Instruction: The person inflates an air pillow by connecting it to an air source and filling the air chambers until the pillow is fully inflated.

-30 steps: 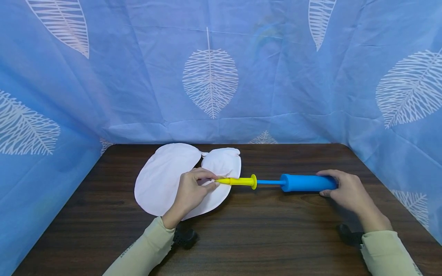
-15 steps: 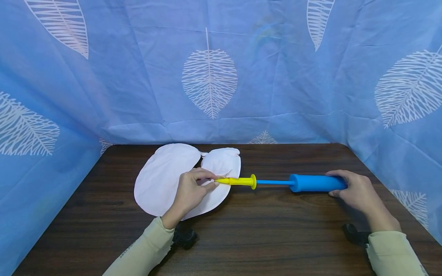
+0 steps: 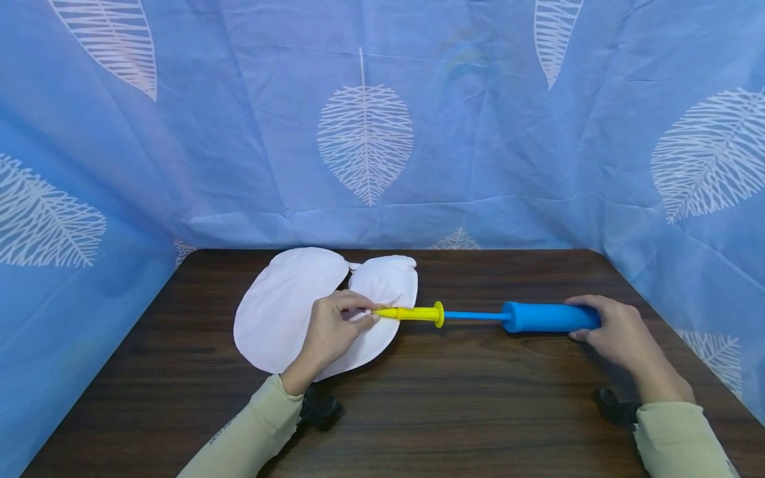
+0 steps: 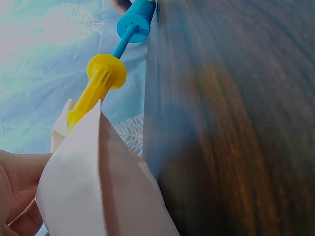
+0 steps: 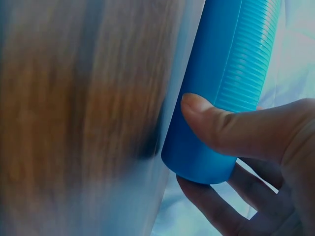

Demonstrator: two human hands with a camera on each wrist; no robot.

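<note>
A blue and yellow hand air pump lies level across the middle in the head view. My right hand (image 3: pixel 618 332) grips the rear of its blue barrel (image 3: pixel 538 317), thumb on one side and fingers on the other. A thin blue rod (image 3: pixel 475 316) runs out of the barrel to the yellow nozzle (image 3: pixel 421 314). The nozzle's narrow tip meets a flat white inflatable neck pillow (image 3: pixel 281 318). At that joint my left hand (image 3: pixel 331 328) pinches the pillow's valve area between thumb and fingers, which hide the valve. White fabric (image 4: pixel 78 187) bulges beside the nozzle in the left wrist view.
A dark wood-grain table (image 3: pixel 478 411) carries everything. Blue curtains with white leaf prints (image 3: pixel 364 146) rise behind it and along both sides. Black wrist mounts (image 3: pixel 319 410) sit under the sleeves near the front.
My right hand has drawn the blue barrel to the right, baring more of the rod, and has held nearly still over the last half second. My left hand and the pillow stay put.
</note>
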